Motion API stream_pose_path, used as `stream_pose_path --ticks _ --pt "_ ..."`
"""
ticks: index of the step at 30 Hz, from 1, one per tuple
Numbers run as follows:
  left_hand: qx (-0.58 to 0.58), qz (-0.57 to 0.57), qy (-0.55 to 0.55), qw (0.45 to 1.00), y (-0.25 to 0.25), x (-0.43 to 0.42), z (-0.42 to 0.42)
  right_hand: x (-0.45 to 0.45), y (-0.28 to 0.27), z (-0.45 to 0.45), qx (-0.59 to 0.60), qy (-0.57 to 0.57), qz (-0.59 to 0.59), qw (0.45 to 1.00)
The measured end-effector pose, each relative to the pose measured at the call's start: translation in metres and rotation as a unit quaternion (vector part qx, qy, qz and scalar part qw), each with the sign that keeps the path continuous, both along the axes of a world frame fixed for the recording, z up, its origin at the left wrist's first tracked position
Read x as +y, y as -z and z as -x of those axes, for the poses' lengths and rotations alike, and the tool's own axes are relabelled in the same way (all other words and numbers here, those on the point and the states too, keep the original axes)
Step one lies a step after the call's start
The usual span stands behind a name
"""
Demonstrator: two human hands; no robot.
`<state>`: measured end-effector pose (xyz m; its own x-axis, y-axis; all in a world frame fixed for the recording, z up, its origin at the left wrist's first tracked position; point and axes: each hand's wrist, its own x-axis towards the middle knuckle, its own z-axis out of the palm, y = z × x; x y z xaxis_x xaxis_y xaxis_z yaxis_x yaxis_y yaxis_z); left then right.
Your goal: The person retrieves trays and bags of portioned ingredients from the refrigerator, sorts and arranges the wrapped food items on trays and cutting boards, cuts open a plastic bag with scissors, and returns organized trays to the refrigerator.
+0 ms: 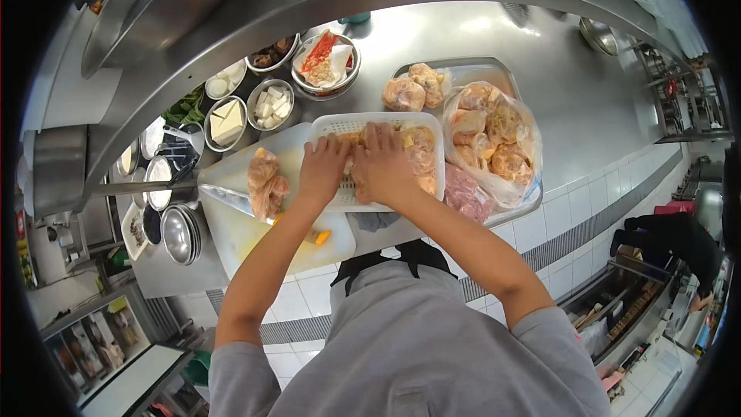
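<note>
A white perforated basket (432, 122) holds several pieces of raw meat in clear plastic (417, 147), which look like chicken. My right hand (384, 161) lies on the pieces in the middle of the basket, palm down with fingers spread. At the basket's left end, my left hand (325, 164) rests over the rim and the meat beside it, its fingers stretched out. More wrapped meat (268, 185) sits left of my left hand on a white cutting board (231, 239). Close to it is a long blade (228, 196); an orange piece (323, 237) shows past my left forearm.
To the right, a metal tray (494, 69) bears a clear bag of meat pieces (498, 135) and a pinkish bag of meat (468, 194). Bowls with white cubes (272, 106) and yellow blocks (227, 121) stand at left. A metal shelf (340, 11) arches overhead. Another person (683, 243) bends far right.
</note>
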<state>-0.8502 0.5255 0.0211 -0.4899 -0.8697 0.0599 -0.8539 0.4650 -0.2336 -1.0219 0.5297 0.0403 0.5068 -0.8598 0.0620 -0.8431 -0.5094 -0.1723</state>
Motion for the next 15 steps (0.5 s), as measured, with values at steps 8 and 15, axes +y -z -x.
stream_pose_path --ticks 8,15 --pt "0.159 -0.084 -0.010 0.984 0.000 -0.016 -0.004 -0.028 0.003 -0.020 0.080 0.022 -0.102 0.991" --pt "0.264 -0.002 -0.060 0.963 -0.045 0.019 -0.021 -0.034 -0.015 -0.002 0.006 -0.068 -0.130 0.989"
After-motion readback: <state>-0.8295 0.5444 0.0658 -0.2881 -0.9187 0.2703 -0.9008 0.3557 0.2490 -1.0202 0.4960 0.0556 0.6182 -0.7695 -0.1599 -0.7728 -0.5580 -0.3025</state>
